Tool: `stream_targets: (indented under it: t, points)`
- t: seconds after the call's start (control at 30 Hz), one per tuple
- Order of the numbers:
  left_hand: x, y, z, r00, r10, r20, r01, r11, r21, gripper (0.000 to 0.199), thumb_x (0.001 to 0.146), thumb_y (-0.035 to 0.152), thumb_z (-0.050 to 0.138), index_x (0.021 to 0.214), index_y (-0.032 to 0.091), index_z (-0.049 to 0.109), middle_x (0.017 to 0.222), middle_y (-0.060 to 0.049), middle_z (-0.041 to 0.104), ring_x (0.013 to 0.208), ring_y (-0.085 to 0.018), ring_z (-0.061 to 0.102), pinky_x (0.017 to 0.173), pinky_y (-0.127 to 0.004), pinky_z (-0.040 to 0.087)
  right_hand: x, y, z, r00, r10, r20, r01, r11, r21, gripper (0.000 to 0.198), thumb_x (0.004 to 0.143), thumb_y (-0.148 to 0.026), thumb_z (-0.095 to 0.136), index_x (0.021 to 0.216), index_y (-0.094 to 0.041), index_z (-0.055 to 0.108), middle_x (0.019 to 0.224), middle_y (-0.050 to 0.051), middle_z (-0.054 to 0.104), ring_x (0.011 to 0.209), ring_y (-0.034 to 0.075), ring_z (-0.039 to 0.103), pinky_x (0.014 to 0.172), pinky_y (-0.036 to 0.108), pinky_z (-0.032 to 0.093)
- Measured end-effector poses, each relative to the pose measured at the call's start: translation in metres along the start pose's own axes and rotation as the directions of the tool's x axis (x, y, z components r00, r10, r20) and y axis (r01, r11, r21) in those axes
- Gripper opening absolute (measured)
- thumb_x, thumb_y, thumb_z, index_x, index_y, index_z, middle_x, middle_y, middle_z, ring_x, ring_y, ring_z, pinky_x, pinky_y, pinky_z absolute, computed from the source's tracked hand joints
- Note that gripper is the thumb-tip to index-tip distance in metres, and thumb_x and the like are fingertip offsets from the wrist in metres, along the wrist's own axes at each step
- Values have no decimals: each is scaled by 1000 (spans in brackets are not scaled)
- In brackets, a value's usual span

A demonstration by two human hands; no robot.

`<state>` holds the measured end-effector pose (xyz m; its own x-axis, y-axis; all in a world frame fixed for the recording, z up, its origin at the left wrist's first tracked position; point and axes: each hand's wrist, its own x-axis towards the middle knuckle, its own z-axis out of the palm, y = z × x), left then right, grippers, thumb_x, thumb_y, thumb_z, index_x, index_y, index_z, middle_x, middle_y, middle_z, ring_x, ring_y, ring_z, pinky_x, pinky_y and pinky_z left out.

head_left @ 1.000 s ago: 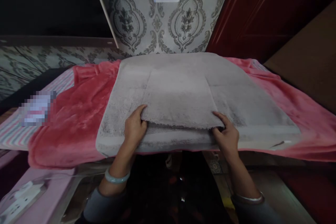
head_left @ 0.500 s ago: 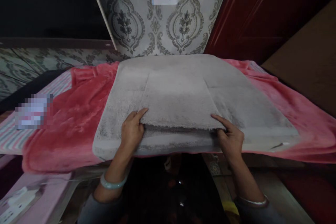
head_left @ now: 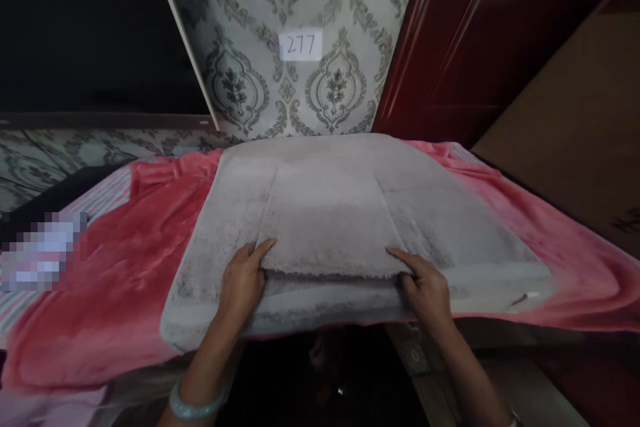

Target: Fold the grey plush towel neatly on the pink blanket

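A narrow panel of light grey plush cloth [head_left: 330,227] lies over a wider grey plush cloth [head_left: 200,260]; whether the two are one piece, I cannot tell. My left hand [head_left: 243,283] pinches the panel's near left corner, index finger stretched along the top and thumb hidden. Its near right corner is held by my right hand [head_left: 427,287] in the same way. Between my hands the fuzzy near edge is lifted slightly, with a dark gap beneath. A small white tag [head_left: 533,295] shows on the wider cloth's front right.
A red plush blanket [head_left: 130,260] spreads under the grey cloth on both sides, over a striped cloth [head_left: 107,190]. Behind are a dark screen [head_left: 95,33], patterned wallpaper with a "277" paper [head_left: 301,45], a dark red door [head_left: 440,47] and a brown board [head_left: 575,100] at right.
The view has tilted up, so everything sits lower in it. Both hands keep their grip on the panel's near corners, and the cloth looks much the same.
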<state>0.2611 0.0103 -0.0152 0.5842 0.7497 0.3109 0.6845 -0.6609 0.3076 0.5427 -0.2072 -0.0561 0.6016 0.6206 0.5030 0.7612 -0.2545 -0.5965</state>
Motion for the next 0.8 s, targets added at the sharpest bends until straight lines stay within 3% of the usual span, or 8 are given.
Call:
stream_targets:
  t: [0.17, 0.37, 0.5, 0.67, 0.8]
  points:
    - [2, -7, -6, 999, 30, 26, -29, 999, -32, 75, 71, -2, 42, 137, 29, 60, 93, -5, 62, 91, -21, 63, 85, -34, 54, 0, 3, 1, 999, -34, -38, 35, 999, 27, 55, 72, -16, 44, 117, -30, 74, 113, 0, 74, 103, 23, 69, 89, 39, 56]
    - [1, -13, -7, 999, 20, 38, -19, 1000, -21, 77, 69, -4, 42, 136, 31, 60, 108, -6, 65, 106, -22, 62, 95, -38, 52, -4, 6, 7, 1000, -23, -14, 23, 1000, 7, 55, 73, -16, 44, 117, -29, 74, 111, 1, 74, 98, 23, 70, 83, 38, 58]
    - [-1, -15, -7, 999, 31, 7, -31, 998, -62, 77, 72, -2, 42, 139, 31, 57, 106, -4, 65, 102, -21, 64, 93, -36, 53, -6, 6, 7, 997, -51, -63, 51, 999, 8, 57, 73, -15, 43, 119, -30, 73, 112, 0, 74, 103, 22, 69, 88, 38, 57]
    - [-2, -16, -4, 999, 35, 17, -34, 998, -44, 77, 69, -3, 43, 136, 31, 60, 108, -4, 68, 104, -21, 64, 94, -38, 53, -6, 7, 5, 1000, -25, 17, 25, 1000, -10, 55, 74, -16, 44, 119, -29, 73, 112, 2, 74, 98, 23, 70, 81, 37, 58]
    - [-1, -19, -2, 998, 60, -24, -62, 995, -83, 74, 69, 1, 46, 136, 28, 60, 118, -4, 70, 109, -23, 65, 97, -39, 54, -5, 7, 7, 1000, -6, 1, 6, 1000, 5, 55, 74, -18, 44, 121, -28, 72, 115, 3, 73, 102, 24, 69, 84, 38, 57]
